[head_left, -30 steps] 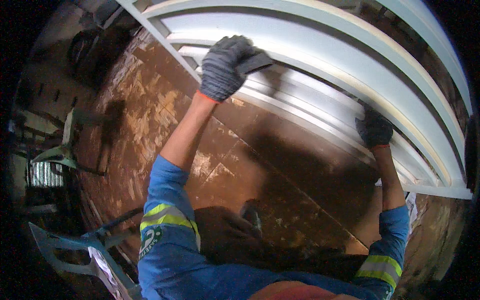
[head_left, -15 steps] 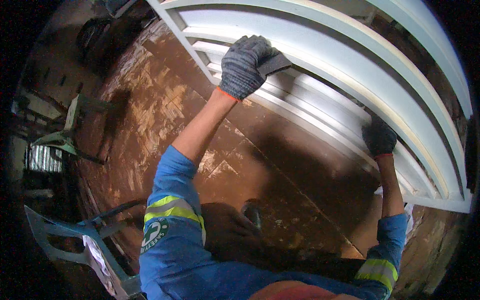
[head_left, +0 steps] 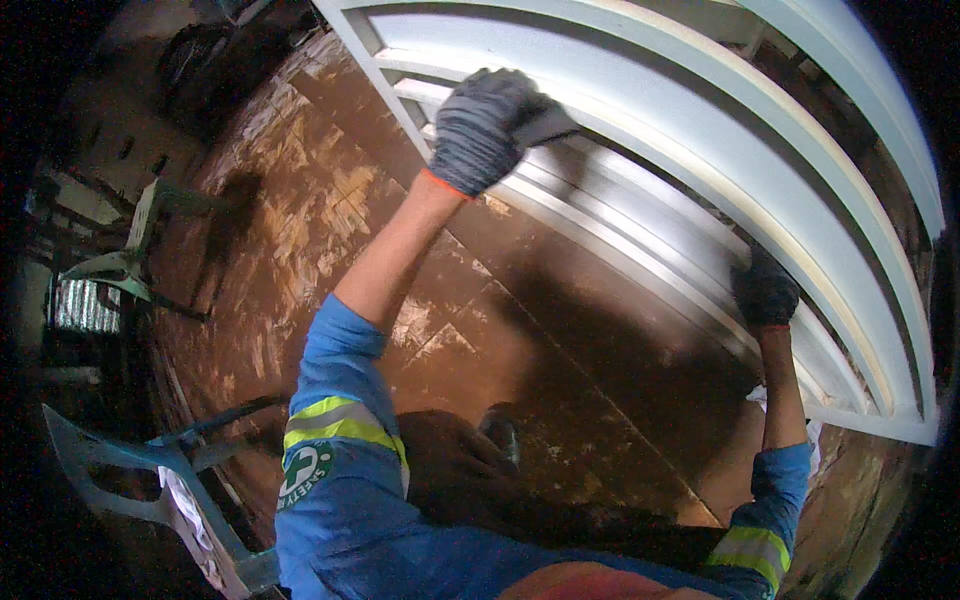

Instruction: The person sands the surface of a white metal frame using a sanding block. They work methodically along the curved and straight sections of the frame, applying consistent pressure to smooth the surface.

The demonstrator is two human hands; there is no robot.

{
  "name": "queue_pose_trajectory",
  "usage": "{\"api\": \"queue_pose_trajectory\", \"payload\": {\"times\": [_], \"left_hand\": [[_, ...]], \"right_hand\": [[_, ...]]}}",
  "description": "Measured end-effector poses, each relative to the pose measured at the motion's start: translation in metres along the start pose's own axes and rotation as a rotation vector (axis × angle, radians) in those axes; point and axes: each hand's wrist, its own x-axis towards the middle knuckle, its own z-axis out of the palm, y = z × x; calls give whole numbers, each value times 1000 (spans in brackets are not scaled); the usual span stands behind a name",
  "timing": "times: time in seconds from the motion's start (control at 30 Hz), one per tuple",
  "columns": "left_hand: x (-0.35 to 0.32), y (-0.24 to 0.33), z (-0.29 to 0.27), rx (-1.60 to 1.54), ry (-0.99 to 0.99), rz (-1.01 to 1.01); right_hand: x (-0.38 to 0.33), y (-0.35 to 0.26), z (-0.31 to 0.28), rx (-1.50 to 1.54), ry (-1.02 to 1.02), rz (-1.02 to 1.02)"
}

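Brown stained floor [head_left: 350, 260] below | white slatted frame [head_left: 650, 130], far centre to right | your left hand [head_left: 483, 130] pinches a dark pad [head_left: 551, 122] — best held flat, pressed evenly | right hand [head_left: 765, 288] at frame's right — grip too dark to tell

White frame [head_left: 600, 60], its top cut off.
The left hand [head_left: 480, 130] hides part of a dark block [head_left: 552, 122]; shadowed right hand [head_left: 767, 290] looks unclear.
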Motion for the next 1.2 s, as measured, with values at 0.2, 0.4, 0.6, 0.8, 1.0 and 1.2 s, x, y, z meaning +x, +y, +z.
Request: {"api": "queue_pose_trajectory", "payload": {"times": [0.2, 0.4, 0.6, 0.8, 1.0, 1.2], "left_hand": [[-31, -167, -10, 143, -143, -239], [-8, -32, -11, -3, -151, -61], [-70, -70, -6, 151, -140, -33], [-54, -147, -26, 174, 41, -74], [-42, -127, -1, 170, 115, -31], [-26, -133, 4, 69, 119, 75]], "right_hand": [[7, -22, -5, -7, -102, -7], [6, -3, -1, -8, -69, 56], [9, -17, -4, -83, -158, 95], [1, 7, 25, -91, 248, -152], [3, 3, 10, -107, -34, 18], [4, -13, -3, -41, -68, 32]]}}
